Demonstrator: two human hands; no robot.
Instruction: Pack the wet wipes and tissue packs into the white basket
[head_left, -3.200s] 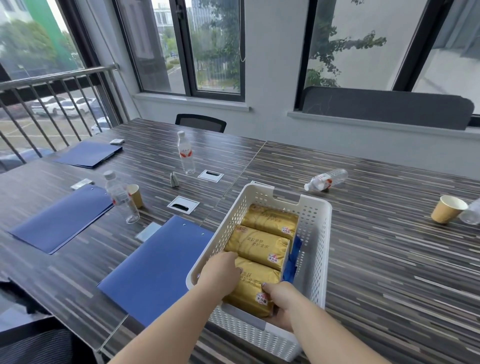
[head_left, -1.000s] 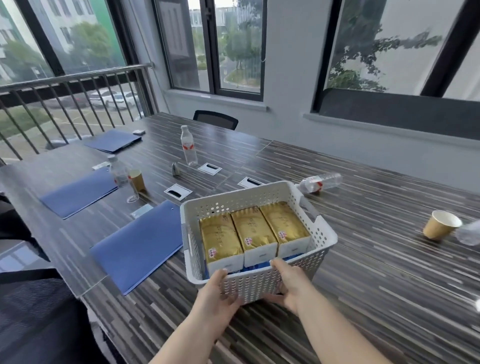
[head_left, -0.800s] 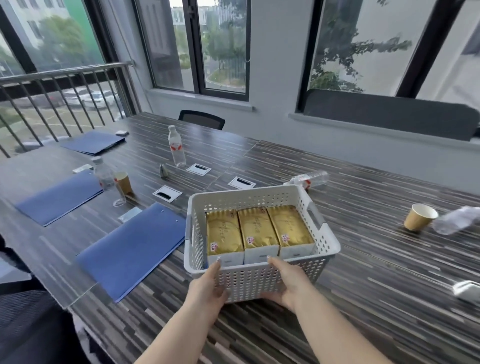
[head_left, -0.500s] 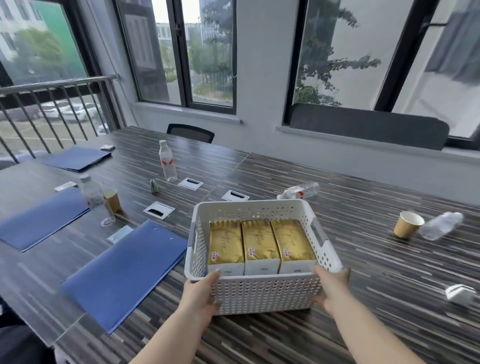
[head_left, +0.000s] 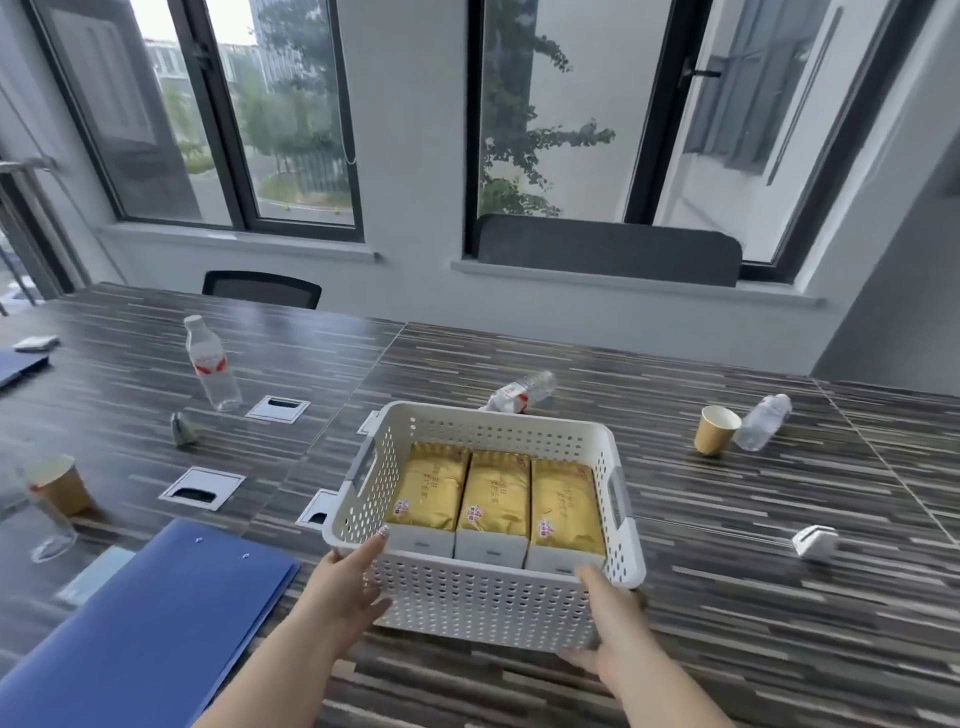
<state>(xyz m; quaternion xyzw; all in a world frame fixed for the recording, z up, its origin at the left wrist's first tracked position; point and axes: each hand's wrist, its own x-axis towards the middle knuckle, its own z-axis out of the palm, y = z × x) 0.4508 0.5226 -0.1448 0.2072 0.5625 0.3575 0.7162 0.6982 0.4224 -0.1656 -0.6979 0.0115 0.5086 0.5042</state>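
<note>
Your left hand and right hand sit at the near corners of the basket on the counter. Between and beyond your hands, three tissue packs lie side by side inside it. A folder lies left of your left hand; a cup stands far beyond your right.

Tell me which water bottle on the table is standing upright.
The bottle with the red label at the far left, beyond the white basket. The other two lie on their sides, one behind the basket, one beside the paper cup.
</note>
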